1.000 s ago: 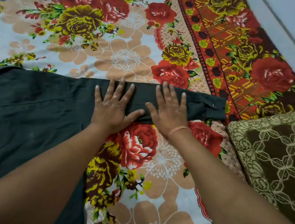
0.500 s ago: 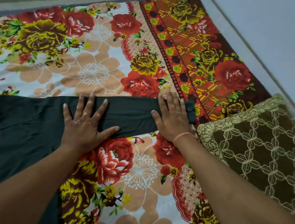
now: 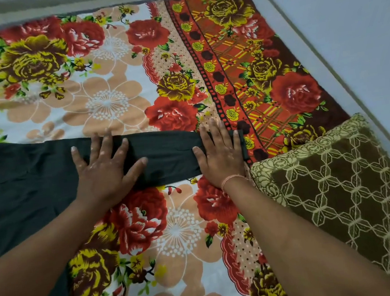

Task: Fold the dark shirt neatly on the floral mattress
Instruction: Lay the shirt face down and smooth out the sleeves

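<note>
The dark shirt lies flat on the floral mattress, its body at the left and one sleeve stretched out to the right. My left hand presses flat on the sleeve near the shoulder, fingers spread. My right hand lies flat over the sleeve's cuff end, fingers together, a thin band on its wrist. Neither hand grips the cloth. The shirt's left part runs out of view.
A brown pillow with a cream lattice pattern lies at the right, close to my right hand. A pale wall borders the mattress on the right and at the back. The mattress sheet has a red patterned border strip.
My right hand has slid rightward along the sleeve to the cuff, now covering it. The left hand stays pressed near the shoulder. The view has shifted right and back.
</note>
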